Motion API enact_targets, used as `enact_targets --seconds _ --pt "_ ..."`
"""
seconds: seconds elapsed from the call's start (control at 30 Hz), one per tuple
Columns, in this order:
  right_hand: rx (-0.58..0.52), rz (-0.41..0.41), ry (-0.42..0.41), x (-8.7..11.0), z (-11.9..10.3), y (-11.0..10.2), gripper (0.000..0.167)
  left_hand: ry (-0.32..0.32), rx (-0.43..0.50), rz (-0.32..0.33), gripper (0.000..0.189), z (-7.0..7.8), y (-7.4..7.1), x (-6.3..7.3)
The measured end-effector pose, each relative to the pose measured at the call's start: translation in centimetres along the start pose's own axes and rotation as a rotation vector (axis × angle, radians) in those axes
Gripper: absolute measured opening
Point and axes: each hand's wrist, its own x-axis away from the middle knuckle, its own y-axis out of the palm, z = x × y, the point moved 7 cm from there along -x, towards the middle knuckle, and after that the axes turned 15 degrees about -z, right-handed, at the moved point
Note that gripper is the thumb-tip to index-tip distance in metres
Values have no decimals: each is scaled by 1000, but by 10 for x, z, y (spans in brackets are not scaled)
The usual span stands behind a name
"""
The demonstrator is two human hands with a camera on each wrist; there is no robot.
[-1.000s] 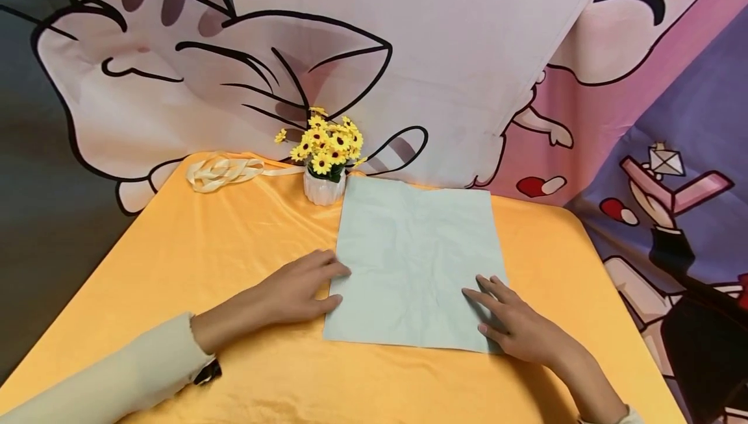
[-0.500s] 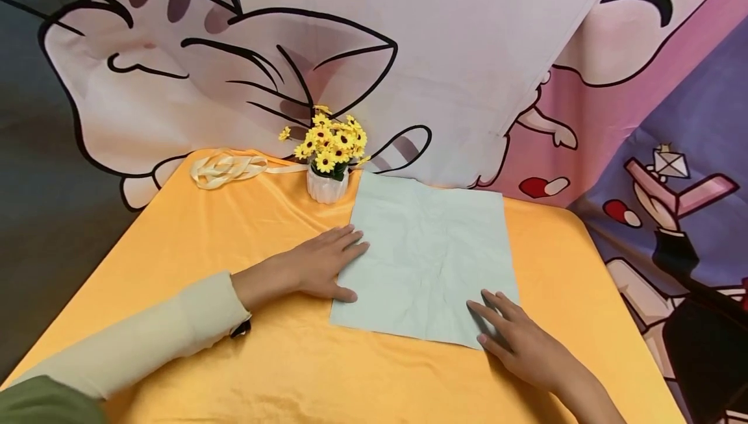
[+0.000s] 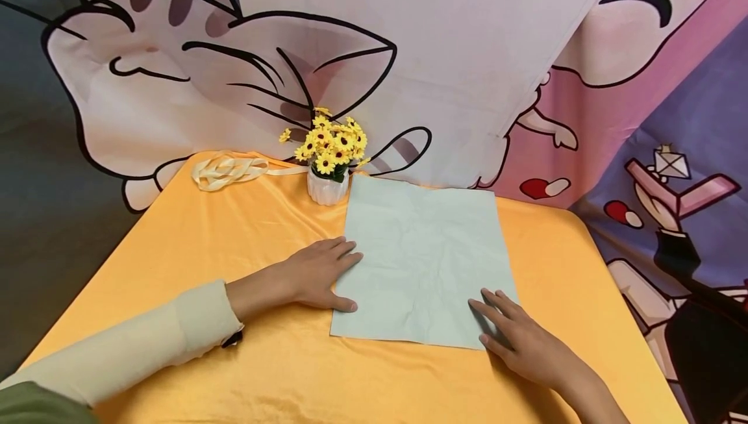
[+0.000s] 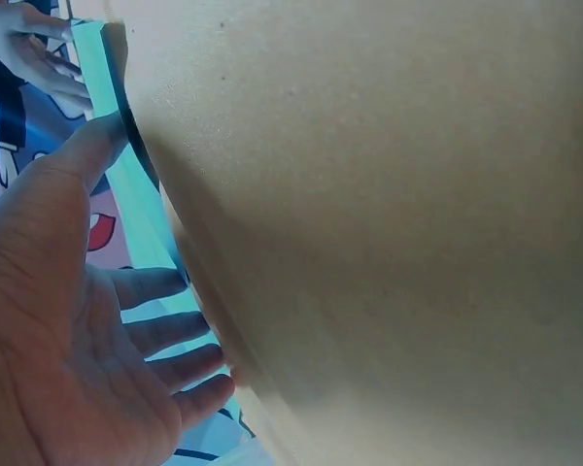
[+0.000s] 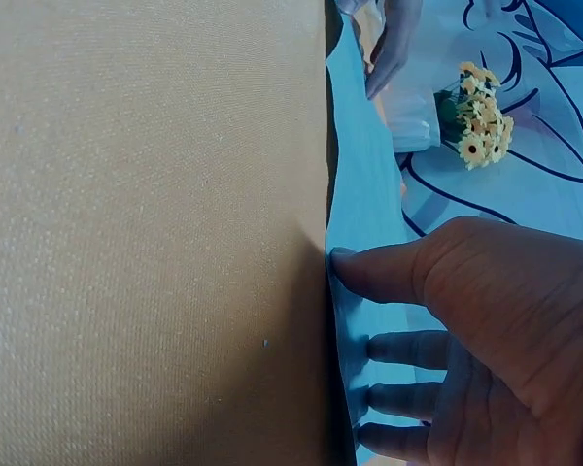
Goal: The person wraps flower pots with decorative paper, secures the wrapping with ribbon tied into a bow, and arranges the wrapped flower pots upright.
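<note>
A light blue, faintly creased sheet [image 3: 426, 249], paper or thin cloth, lies flat on the orange tablecloth. My left hand [image 3: 318, 274] rests at the sheet's left edge, its fingers spread and the thumb near the lower left corner. In the left wrist view the fingers of the left hand [image 4: 87, 330] reach along that edge. On the opposite side my right hand [image 3: 520, 339] touches the lower right part with spread fingertips. The right wrist view has the right hand's thumb [image 5: 384, 272] at the sheet's edge [image 5: 355, 165]. Neither hand grips anything.
A white ribbed pot of yellow artificial flowers [image 3: 329, 158] stands just beyond the sheet's far left corner. Left of it lies a loose bundle of cream ribbon [image 3: 228, 171]. Cartoon-printed cloth [image 3: 456, 73] hangs behind the orange-covered table [image 3: 280, 372].
My left hand has moved right and slightly up from a second ago. The sheet shifted right and tilted, then turned partly back to the left. My right hand has lowered a little.
</note>
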Motion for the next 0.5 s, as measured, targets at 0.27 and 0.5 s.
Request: enact_targets --seconds 0.27,0.5 --pt "0 -3 39 2 -1 1 55 17 27 24 102 -3 1 1" --pt "73 14 103 10 -2 6 54 28 78 76 96 -9 -5 2"
